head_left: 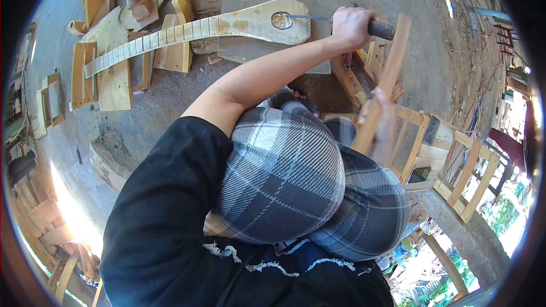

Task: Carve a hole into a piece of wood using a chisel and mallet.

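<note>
My left hand [352,27] is closed around the dark handle of a chisel [382,29]. Its thin metal blade points left into a rough oval hollow in a long pale wooden piece [250,20]. That piece has a broad rounded end and a narrow tapering neck with several cross lines, like a stringed instrument. In my right hand [382,122], blurred by motion, is a flat wooden bar [389,71]. The bar's upper end is right beside the butt of the chisel handle; whether they touch I cannot tell.
A flat board [236,51] lies under the broad end. Offcuts and small wooden frames [84,71] are around the neck on the left. To the right stand slatted wooden frames [418,142], with a phone-like dark object [420,175] on them. My knees [284,176] are close below.
</note>
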The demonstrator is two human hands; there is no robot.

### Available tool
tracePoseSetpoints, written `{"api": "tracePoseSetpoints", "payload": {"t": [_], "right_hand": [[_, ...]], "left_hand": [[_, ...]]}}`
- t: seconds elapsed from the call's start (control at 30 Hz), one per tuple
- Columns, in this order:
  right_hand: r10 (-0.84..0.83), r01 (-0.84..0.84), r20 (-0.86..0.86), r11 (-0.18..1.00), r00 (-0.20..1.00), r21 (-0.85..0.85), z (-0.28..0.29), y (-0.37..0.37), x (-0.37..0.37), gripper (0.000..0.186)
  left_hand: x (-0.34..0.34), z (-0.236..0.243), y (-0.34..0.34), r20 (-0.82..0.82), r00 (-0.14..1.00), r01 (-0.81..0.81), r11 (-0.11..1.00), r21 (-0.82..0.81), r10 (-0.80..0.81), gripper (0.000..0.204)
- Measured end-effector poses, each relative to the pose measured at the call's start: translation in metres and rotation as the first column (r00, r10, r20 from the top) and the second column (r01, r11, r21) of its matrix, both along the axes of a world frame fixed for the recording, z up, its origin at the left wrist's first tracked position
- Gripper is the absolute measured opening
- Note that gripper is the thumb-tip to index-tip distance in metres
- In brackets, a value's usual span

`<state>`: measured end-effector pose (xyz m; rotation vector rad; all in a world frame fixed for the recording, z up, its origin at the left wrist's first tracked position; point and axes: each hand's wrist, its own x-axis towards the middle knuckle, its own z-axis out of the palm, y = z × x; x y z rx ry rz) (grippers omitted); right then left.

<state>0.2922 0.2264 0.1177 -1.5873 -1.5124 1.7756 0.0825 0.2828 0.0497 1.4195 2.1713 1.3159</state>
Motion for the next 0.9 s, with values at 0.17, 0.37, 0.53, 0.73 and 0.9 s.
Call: {"api": "tracePoseSetpoints", "payload": {"t": [0.17, 0.37, 0.53, 0.73, 0.9], "right_hand": [[-0.048, 0.077, -0.169, 0.982, 0.984, 0.171, 0.027, 0.021, 0.024, 0.035], [-0.230, 0.278, -0.309, 0.953, 0.923, 0.120, 0.005, 0.005, 0.004, 0.039], [-0.002, -0.013, 0.093, 0.987, 0.996, 0.159, 0.009, 0.015, 0.021, 0.040], [-0.385, 0.395, -0.440, 0.916, 0.811, -0.073, -0.006, 0.017, 0.016, 0.035], [-0.004, -0.005, 0.025, 0.940, 1.000, 0.342, -0.026, 0.022, 0.024, 0.034]], "left_hand": [[-0.004, -0.003, -0.005, 0.022, 0.999, -0.027, 0.999, 0.028, 0.026, 0.018], [0.000, -0.001, 0.001, -0.021, 1.000, 0.005, 1.000, 0.003, -0.005, 0.024], [-0.004, -0.004, -0.002, 0.001, 0.999, -0.045, 0.998, 0.047, 0.045, 0.015], [-0.009, -0.009, -0.002, -0.008, 1.000, 0.009, 1.000, -0.022, -0.009, 0.026], [-0.010, -0.011, 0.002, 0.006, 0.999, 0.044, 0.991, -0.127, -0.044, 0.027]]}}
